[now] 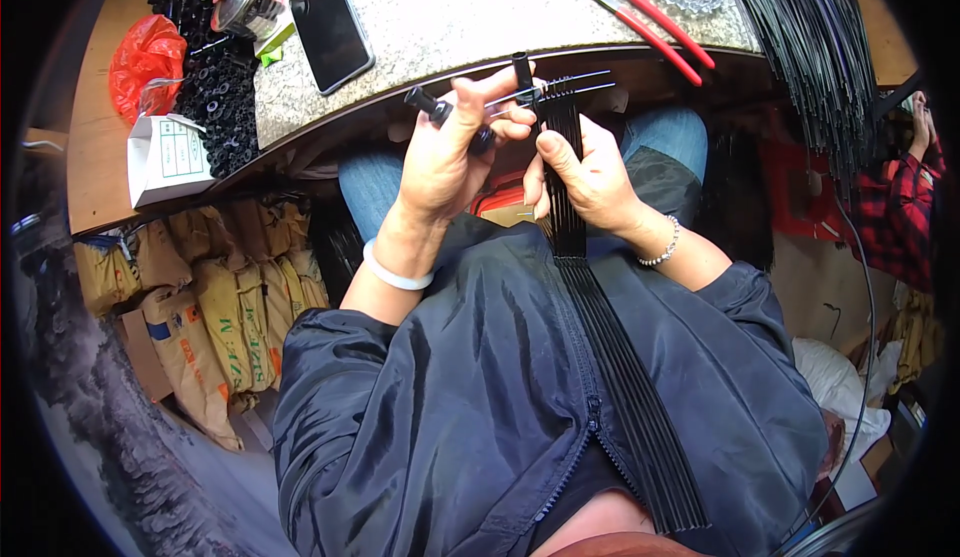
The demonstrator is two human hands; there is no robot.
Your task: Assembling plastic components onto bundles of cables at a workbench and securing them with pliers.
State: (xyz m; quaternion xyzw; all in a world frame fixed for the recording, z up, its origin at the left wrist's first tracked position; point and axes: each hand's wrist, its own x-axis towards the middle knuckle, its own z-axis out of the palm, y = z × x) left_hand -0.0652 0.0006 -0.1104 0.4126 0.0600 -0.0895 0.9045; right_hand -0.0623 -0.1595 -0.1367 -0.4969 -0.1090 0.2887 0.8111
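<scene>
My right hand is closed around a flat bundle of thin black ribs, which look like umbrella ribs. Their lower ends lie down across my dark jacket. At the top of the bundle, my left hand has its fingers bent around a black tubular piece with a knobbed end. A short black cylinder stands up beside its fingertips. Two slim metallic rods cross the rib tops and stick out to the right. Fingers hide how these parts join.
On the speckled worktop lie a phone and red-handled pliers. Small black parts, a white box and a red bag are at left. More black ribs hang at right, near another person's plaid sleeve.
</scene>
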